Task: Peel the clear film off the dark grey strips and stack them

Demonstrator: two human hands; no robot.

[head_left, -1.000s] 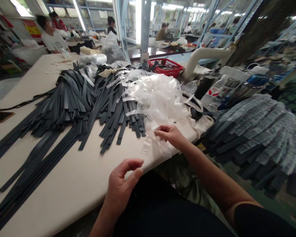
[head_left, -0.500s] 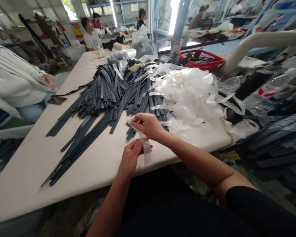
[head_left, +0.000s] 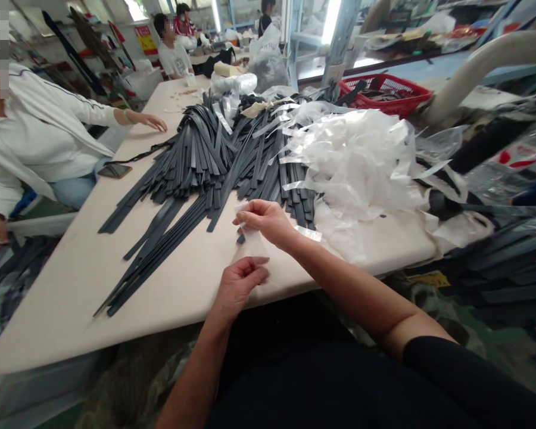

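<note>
Near the table's front edge, a translucent white plastic strip [head_left: 252,243] stretches between my hands. My right hand [head_left: 270,223] pinches its upper end between thumb and fingers. Below it, my left hand [head_left: 239,286] closes thumb against fingers at the lower end. Just beyond lie many dark grey flat strips [head_left: 201,158], heaped and fanned toward the front. A looser bundle of grey strips [head_left: 161,253] points to the lower left. To the right of my right hand is a pile of white plastic pieces [head_left: 361,161].
A phone [head_left: 115,170] lies at the table's [head_left: 62,298] left edge. A co-worker in white [head_left: 58,131] sits there, one hand [head_left: 149,121] over the tabletop. A red basket [head_left: 386,95] stands at the back right, near a thick curved pipe [head_left: 482,71].
My left hand has turned, with its fingers now closed at the strip's lower end. The co-worker's hand has reached forward over the table. The view has shifted slightly.
</note>
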